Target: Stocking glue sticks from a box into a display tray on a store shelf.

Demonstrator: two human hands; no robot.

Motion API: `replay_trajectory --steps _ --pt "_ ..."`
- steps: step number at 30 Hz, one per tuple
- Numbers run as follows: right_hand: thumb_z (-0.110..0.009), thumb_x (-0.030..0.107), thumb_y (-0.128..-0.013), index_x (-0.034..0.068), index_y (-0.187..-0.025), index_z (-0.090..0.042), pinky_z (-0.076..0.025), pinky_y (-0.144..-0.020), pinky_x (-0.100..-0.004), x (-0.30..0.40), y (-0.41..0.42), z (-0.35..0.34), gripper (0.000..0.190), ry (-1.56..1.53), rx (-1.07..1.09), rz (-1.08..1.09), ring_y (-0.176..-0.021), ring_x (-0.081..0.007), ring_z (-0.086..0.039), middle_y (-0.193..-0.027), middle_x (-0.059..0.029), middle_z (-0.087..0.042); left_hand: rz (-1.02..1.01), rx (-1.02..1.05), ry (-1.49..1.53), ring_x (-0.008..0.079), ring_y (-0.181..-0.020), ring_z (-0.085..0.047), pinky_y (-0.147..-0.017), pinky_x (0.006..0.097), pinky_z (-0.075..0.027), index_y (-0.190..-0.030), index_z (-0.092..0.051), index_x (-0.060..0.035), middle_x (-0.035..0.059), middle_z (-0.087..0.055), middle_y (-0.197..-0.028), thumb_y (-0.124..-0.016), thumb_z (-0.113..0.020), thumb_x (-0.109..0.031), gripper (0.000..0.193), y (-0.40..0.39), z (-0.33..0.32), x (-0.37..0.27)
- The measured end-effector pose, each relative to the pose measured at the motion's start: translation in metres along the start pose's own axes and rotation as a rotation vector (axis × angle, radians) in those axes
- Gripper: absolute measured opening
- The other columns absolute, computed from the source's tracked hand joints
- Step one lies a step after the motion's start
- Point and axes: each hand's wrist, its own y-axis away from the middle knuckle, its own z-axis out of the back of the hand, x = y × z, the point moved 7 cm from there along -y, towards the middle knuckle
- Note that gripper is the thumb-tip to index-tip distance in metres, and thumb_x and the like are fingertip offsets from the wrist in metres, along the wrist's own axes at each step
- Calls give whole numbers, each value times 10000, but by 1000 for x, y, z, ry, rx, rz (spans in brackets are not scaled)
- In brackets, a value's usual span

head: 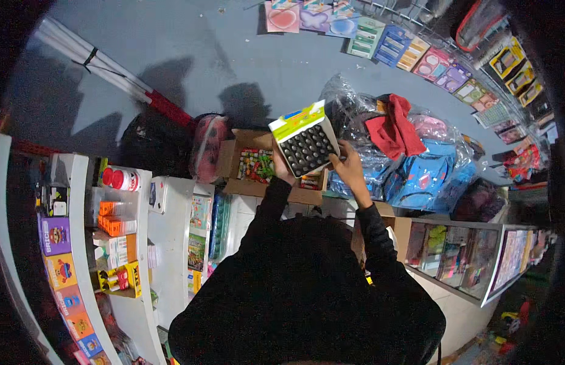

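Observation:
Between my two hands is a small display box [328, 132] with its yellow-green printed flap raised. Inside it, rows of round dark ends or holes fill a black insert [308, 149]; which of the two I cannot tell. My left hand [282, 165] supports the box from its left side, partly hidden behind it. On the lower right, my right hand [350, 168] has its thumb and fingers at the box's edge. Under and behind the box stands an open cardboard carton [271, 190], with several small colourful tubes [257, 165] in it. The held box covers part of the carton.
Plastic-wrapped backpacks [424, 175] and a red cloth [394, 130] lie to the right of the carton. A glass display case [456, 260] stands at lower right. White shelves [173, 237] with boxed goods line the left. White poles [100, 64] lean against the grey wall [209, 41].

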Motion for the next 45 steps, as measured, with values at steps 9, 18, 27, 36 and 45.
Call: replay_trajectory --steps 9,18,27,36,45 --pt "-574 92 -789 -4 -1136 -464 -483 -648 -299 -5 2 -65 376 -150 169 -22 -792 -191 -614 -878 -160 -614 -287 -270 -1150 208 -1127 -444 -948 331 -343 -1305 -316 -24 120 -439 -1248 -905 -467 -363 546 74 41 -84" --pt "-548 68 -819 -37 -1168 -415 -518 -651 -300 -9 11 -190 388 -323 528 39 -799 -205 -603 -998 -129 -556 -621 -589 -1059 238 -1146 -443 -889 350 -436 -1324 -257 -23 129 -395 -1279 -784 -674 -183 701 174 72 -143" --pt "-564 121 -847 -15 -1133 -442 -520 -675 -300 64 96 -299 339 -392 1141 108 -799 -179 -594 -979 -111 -569 -723 -903 -969 265 -1231 -368 -939 395 -425 -1369 -207 -32 143 -269 -1385 -684 -757 -91 881 341 91 -124" --pt "-672 195 -792 19 -1233 -353 -496 -723 -307 140 241 -357 573 -296 1604 352 -863 -173 -611 -1060 -118 -560 -1087 -1223 -943 182 -1128 -467 -942 314 -406 -1288 -354 27 127 -425 -1287 -738 -675 29 636 488 73 -141" --pt "-617 82 -825 -10 -1234 -365 -492 -728 -283 217 349 -423 490 -456 1537 545 -910 -171 -595 -1084 -110 -547 -1136 -1535 -1325 243 -1161 -449 -917 344 -424 -1262 -421 1 154 -410 -1298 -699 -740 -120 659 619 68 -218"
